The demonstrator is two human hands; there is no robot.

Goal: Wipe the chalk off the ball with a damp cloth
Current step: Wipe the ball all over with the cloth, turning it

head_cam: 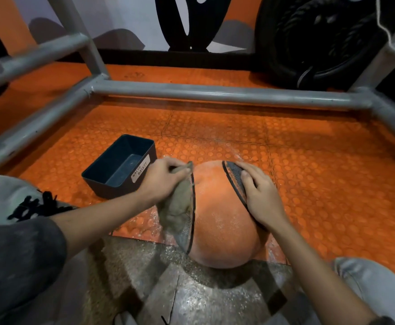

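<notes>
The ball point(224, 216) sits on the floor between my knees, straddling the edge where the orange studded mat point(320, 172) meets the speckled stone floor point(191, 289). It is round and pebbled. A broad orange band runs over the top, and black seams divide it from a dark grey panel on each side. White chalk dusts the orange, thickest low down.

My left hand point(161, 181) has its fingers curled round a bunched, soft, greyish-tan cloth point(176, 212) and holds it against the ball's left side along the seam. My right hand point(259, 198) lies flat with the fingers nearly straight on the right grey panel.

Just beside my left hand stands a dark rectangular plastic bin point(112, 191), close to the ball but not touching it, with a white label point(140, 171) reading "WASTE BASKET".

Grey metal tubes point(215, 92) frame the mat at the far and left sides. Open mat lies between them and the ball, widest to the right. A black tyre point(320, 38) leans beyond the far tube.
</notes>
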